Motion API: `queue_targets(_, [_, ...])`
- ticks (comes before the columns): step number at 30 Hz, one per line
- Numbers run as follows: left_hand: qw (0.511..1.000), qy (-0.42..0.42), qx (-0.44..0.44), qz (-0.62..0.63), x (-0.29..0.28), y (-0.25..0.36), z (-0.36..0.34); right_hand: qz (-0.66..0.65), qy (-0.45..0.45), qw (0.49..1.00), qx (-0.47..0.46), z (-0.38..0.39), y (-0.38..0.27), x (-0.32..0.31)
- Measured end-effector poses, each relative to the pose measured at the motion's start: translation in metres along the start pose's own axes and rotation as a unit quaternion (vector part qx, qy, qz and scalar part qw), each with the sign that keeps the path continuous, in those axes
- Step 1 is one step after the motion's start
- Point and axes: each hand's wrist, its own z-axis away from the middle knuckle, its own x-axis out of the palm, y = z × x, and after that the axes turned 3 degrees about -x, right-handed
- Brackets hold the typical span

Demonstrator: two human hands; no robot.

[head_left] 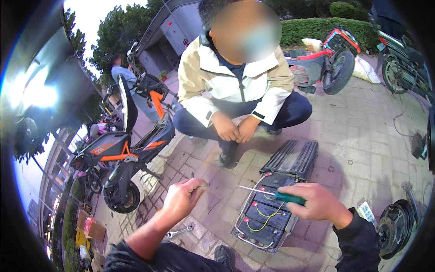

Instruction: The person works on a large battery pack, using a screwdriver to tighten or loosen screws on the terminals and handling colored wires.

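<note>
One screwdriver (290, 198), four black batteries (280, 221), one wrench (180, 231)

You wear a black cloth right sleeve (360, 238), a dark left sleeve (127, 258), dark trousers (186, 259) and a dark, round-toed shoe (224, 256).

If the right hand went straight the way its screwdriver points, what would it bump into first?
Probably the left hand: the green-handled screwdriver in the right hand points across toward it. Depth is hard to judge from this one view, though, so the tip might just miss it.
</note>
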Motion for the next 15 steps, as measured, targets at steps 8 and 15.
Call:
queue_targets(8, [0.963,0.163,-0.052,-0.207,0.027,-0.086,0.010,-0.051,-0.083,0.995,-0.018,-0.001,-0.004,0.023])
queue_targets(15, [0.987,-0.037,-0.113,0.105,0.027,-0.029,0.009,-0.020,-0.064,0.998,0.013,0.008,-0.006,0.030])
